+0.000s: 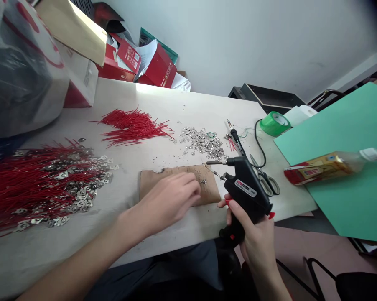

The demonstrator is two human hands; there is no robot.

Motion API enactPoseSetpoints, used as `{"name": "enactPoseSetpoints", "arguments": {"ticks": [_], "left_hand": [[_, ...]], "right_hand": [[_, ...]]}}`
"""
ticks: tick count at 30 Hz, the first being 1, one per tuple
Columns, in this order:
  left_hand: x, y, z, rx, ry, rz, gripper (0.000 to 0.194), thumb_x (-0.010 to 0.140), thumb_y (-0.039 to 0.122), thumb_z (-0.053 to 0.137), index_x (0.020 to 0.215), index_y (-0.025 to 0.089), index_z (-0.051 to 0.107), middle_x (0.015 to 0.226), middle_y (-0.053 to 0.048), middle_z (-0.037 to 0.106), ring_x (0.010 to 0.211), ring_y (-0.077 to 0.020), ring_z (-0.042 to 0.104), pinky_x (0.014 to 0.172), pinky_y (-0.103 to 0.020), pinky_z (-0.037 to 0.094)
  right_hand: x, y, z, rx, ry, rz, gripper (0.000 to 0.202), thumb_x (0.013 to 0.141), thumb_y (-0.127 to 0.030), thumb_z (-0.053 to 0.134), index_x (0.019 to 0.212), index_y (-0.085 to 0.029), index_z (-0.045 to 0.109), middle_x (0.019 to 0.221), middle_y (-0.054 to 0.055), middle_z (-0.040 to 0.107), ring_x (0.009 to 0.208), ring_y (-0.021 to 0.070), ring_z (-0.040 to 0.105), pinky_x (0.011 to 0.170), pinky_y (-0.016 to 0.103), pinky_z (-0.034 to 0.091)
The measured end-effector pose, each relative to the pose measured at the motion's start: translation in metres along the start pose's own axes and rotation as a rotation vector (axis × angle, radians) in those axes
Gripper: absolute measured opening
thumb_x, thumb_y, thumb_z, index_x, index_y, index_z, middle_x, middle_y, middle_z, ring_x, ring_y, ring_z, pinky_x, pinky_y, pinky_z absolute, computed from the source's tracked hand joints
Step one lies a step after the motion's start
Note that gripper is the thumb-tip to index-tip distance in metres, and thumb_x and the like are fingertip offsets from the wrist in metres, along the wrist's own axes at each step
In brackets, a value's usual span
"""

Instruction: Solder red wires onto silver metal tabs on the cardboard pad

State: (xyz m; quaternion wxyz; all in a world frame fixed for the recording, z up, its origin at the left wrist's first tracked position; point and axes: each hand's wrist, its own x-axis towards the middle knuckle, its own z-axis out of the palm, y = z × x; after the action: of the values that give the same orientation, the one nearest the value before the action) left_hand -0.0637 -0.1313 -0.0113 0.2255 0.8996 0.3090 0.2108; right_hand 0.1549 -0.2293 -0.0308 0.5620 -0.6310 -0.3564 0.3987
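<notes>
My right hand (254, 238) is wrapped around the grip of a black soldering gun (246, 184), a finger at its red trigger. The gun's tip points left, above a piece of brown cardboard (210, 192). Over the cardboard is my left hand (176, 194), its fingers curled together; whatever they may hold is hidden. A small metal terminal (204, 181) lies on the cardboard just right of those fingers. Behind the cardboard is a scattered pile of small metal terminals (204, 142).
Loose red wires (135, 127) lie farther back. Wires with terminals attached (59, 188) are heaped at left. A soldering iron (237, 138), scissors (266, 182), green tape (274, 123) and a bottle (329, 167) are on the right. A plastic bag (25, 67) stands back left.
</notes>
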Motion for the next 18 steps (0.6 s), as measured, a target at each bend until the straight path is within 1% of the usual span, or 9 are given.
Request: {"name": "enactPoseSetpoints", "arguments": {"ticks": [3, 5, 7, 10, 13, 18], "left_hand": [[0.000, -0.009, -0.009, 0.044, 0.042, -0.138, 0.014, 0.106, 0.021, 0.058, 0.095, 0.017, 0.066, 0.094, -0.003, 0.068, 0.085, -0.0194, 0.065, 0.073, -0.032, 0.048], [0.001, -0.013, -0.010, 0.079, 0.067, -0.172, 0.013, 0.105, 0.021, 0.060, 0.096, 0.017, 0.068, 0.092, -0.003, 0.070, 0.082, -0.0189, 0.066, 0.071, -0.031, 0.048], [0.001, -0.015, -0.007, 0.099, 0.082, -0.154, 0.011, 0.105, 0.020, 0.062, 0.097, 0.016, 0.069, 0.092, -0.003, 0.071, 0.084, -0.0193, 0.067, 0.072, -0.032, 0.049], [0.001, -0.015, 0.003, 0.106, 0.120, -0.094, 0.012, 0.105, 0.020, 0.061, 0.097, 0.016, 0.070, 0.092, -0.003, 0.072, 0.086, -0.0204, 0.069, 0.074, -0.033, 0.052], [0.002, -0.013, 0.013, 0.110, 0.179, -0.072, 0.014, 0.105, 0.021, 0.061, 0.097, 0.016, 0.071, 0.090, -0.004, 0.071, 0.084, -0.0206, 0.068, 0.075, -0.034, 0.053], [0.003, -0.010, 0.021, 0.083, 0.235, -0.066, 0.012, 0.104, 0.020, 0.063, 0.097, 0.016, 0.072, 0.090, -0.003, 0.071, 0.085, -0.0209, 0.067, 0.079, -0.037, 0.053]], "right_hand": [[0.002, 0.001, -0.013, 0.012, -0.010, 0.020, 0.030, 0.092, -0.045, 0.080, 0.099, -0.017, 0.083, 0.087, 0.010, 0.079, 0.050, 0.0121, 0.056, 0.044, 0.026, 0.043], [0.003, 0.003, -0.020, 0.021, -0.018, 0.035, 0.033, 0.094, -0.047, 0.077, 0.098, -0.015, 0.083, 0.090, 0.013, 0.080, 0.049, 0.0125, 0.057, 0.044, 0.027, 0.044], [0.004, 0.006, -0.025, 0.017, -0.029, 0.043, 0.035, 0.095, -0.048, 0.075, 0.096, -0.014, 0.083, 0.087, 0.014, 0.081, 0.052, 0.0149, 0.062, 0.050, 0.028, 0.050], [0.004, 0.010, -0.029, 0.020, -0.015, 0.047, 0.034, 0.096, -0.046, 0.075, 0.095, -0.014, 0.084, 0.086, 0.014, 0.081, 0.066, 0.0227, 0.074, 0.063, 0.032, 0.059], [0.002, 0.013, -0.032, 0.053, 0.033, 0.035, 0.032, 0.093, -0.045, 0.077, 0.094, -0.014, 0.085, 0.088, 0.015, 0.081, 0.072, 0.0282, 0.079, 0.061, 0.034, 0.061], [0.001, 0.014, -0.036, 0.044, 0.057, 0.067, 0.035, 0.091, -0.047, 0.078, 0.087, -0.013, 0.086, 0.086, 0.017, 0.081, 0.069, 0.0294, 0.078, 0.060, 0.036, 0.062]]}}
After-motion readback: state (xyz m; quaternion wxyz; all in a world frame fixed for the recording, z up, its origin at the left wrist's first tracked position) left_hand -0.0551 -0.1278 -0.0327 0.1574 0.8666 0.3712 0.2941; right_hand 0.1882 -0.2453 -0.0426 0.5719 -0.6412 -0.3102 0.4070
